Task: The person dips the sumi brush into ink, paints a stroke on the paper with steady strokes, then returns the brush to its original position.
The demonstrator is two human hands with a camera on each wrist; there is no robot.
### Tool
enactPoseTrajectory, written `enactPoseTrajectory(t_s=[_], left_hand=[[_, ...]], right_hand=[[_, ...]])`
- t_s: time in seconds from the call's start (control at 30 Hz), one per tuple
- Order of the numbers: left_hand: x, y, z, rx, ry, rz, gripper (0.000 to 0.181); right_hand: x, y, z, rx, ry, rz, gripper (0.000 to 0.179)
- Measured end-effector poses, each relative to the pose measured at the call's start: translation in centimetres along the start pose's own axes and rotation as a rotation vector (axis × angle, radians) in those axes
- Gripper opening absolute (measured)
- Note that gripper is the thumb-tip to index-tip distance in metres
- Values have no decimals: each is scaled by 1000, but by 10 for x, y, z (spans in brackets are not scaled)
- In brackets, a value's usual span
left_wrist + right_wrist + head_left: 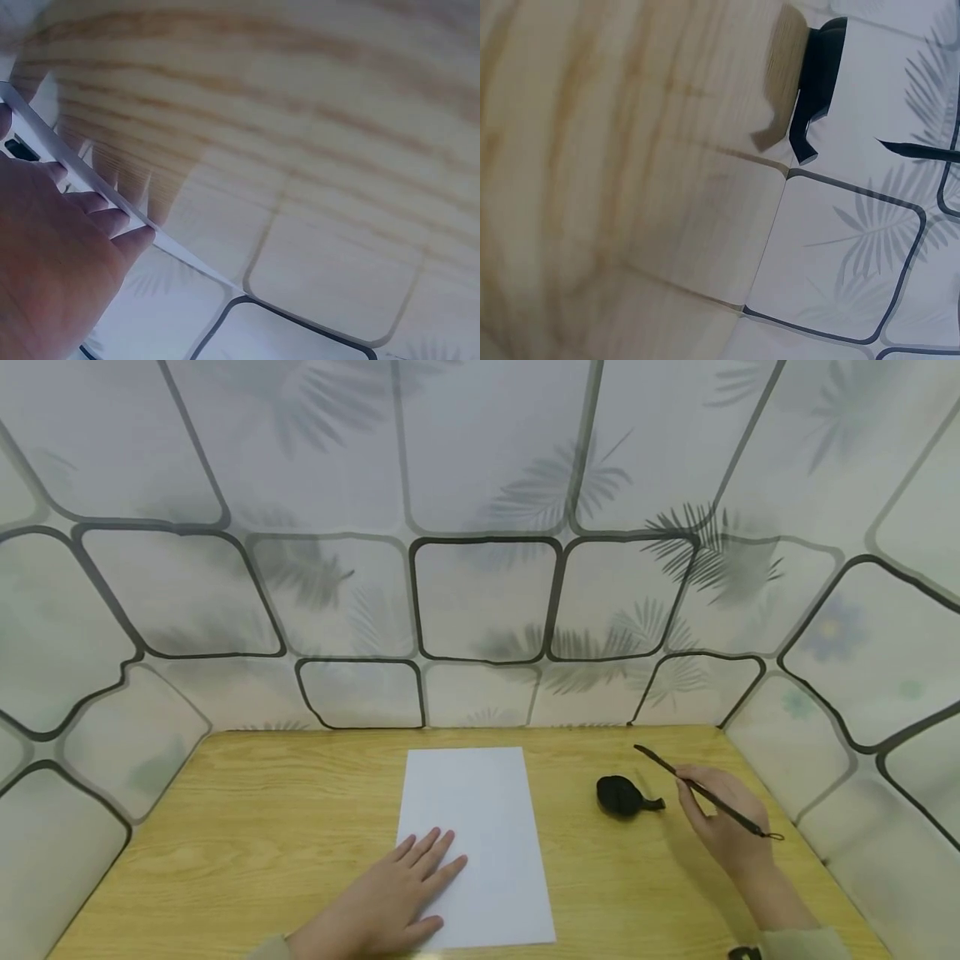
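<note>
A white sheet of paper (491, 835) lies lengthwise on the wooden table. My left hand (397, 889) rests with spread fingers on its lower left part; the left wrist view shows the fingertips (135, 238) flat against the sheet. My right hand (727, 818) pinches a slim dark writing brush (657, 761) between thumb and fingers, held slanting above the table. The brush's dark pointed tip (900, 148) shows at the right of the right wrist view. Just left of that hand sits a black, leaf-shaped ink dish (619, 797) with a short handle; the brush tip is apart from it.
The yellow wood-grain table (262, 810) ends at a pale cloth backdrop (480, 593) with dark outlines and leaf prints, which rises at the back and both sides. A small black object (744, 953) shows at my right wrist.
</note>
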State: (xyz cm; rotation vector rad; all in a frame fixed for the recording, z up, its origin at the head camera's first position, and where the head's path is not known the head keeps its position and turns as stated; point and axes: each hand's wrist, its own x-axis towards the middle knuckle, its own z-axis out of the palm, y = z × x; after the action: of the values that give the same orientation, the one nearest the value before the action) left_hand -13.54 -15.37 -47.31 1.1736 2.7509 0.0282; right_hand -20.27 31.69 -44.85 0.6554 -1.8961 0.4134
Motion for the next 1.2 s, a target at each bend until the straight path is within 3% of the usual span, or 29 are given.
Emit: enactPoseTrajectory(t_s=[0.2, 0.37, 0.47, 0.63, 0.83, 1.2], left_hand=[[3, -3, 6, 20, 55, 32, 70], [6, -3, 11, 71, 95, 59, 70], [7, -1, 10, 89, 89, 60, 70], [9, 3, 3, 80, 30, 32, 71], [10, 5, 2, 73, 6, 18, 72], [15, 9, 3, 121, 27, 40, 71]], right_hand=[[3, -2, -1, 107, 5, 124, 55], [2, -5, 1, 155, 35, 167, 57], [-1, -5, 1, 125, 51, 214, 52], [-3, -4, 1, 150, 73, 296, 10], [-1, -5, -2, 182, 34, 391, 13], [-2, -10, -1, 207, -56, 593, 9]])
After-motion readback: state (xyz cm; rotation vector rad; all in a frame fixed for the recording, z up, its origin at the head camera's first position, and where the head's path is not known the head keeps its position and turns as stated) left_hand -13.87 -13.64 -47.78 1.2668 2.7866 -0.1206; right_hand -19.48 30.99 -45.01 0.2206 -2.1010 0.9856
